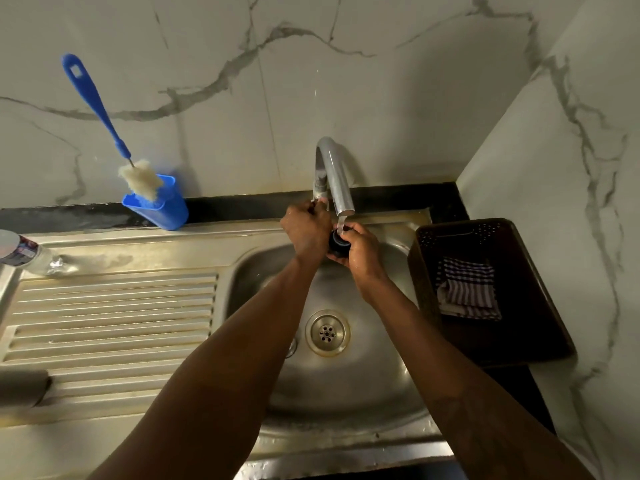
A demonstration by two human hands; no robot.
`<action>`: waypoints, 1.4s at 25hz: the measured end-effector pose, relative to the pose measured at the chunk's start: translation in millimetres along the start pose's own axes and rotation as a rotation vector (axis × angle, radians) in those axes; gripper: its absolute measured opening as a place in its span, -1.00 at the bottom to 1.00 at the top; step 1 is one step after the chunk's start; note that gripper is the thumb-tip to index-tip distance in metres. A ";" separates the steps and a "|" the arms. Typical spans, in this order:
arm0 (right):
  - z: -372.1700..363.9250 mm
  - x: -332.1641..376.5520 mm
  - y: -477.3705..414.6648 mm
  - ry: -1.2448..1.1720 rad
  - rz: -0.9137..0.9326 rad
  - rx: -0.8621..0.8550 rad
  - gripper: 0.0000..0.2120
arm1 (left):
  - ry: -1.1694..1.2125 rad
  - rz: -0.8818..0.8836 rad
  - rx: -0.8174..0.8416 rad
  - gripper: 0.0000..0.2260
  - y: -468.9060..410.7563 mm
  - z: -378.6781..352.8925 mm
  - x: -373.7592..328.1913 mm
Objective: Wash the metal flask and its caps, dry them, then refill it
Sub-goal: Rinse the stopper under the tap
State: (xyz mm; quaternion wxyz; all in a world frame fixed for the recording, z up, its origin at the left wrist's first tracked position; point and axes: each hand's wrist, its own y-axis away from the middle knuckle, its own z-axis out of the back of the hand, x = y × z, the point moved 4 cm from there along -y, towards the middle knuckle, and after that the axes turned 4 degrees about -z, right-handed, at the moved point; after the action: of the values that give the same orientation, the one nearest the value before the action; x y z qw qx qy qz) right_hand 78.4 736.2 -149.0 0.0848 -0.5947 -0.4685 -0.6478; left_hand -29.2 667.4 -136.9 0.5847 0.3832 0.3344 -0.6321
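Black round plastic cap [336, 244]: was held in the right grip [360, 252], fingers curled round it, under the thin stream from the curved steel tap [334, 174], above the steel sink [346, 393].
Left grip [304, 230]: closed round the tap's lever [316, 197].
Risk: wet fingers could let the cap slip into the basin; a harder turn of the lever could splash water out.
Writing: clear plastic bottle [20, 252] at the left edge carried a label, too blurred to read.
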 end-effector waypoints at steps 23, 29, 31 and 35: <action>-9.2 -10.3 15.3 0.214 0.054 -0.061 -0.78 | 0.355 0.547 0.194 -0.63 72.8 -1.6 24.0; -4.6 -8.0 5.6 0.363 -0.026 -0.063 -0.67 | 0.780 0.730 0.353 -0.69 90.7 -13.8 12.7; 3.9 -1.3 -1.3 0.406 -0.062 -0.132 -0.64 | 0.887 0.758 0.396 -0.66 101.4 -18.9 14.6; -11.0 -5.9 7.1 0.379 -0.082 0.027 -0.67 | 0.831 0.685 0.303 -0.67 93.5 -9.4 16.3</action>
State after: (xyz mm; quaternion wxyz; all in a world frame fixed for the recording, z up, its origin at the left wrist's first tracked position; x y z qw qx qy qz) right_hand 77.1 721.9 -148.8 0.1529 -0.4412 -0.4767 -0.7448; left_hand 64.4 659.0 -153.3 0.5140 0.7667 0.2984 -0.2430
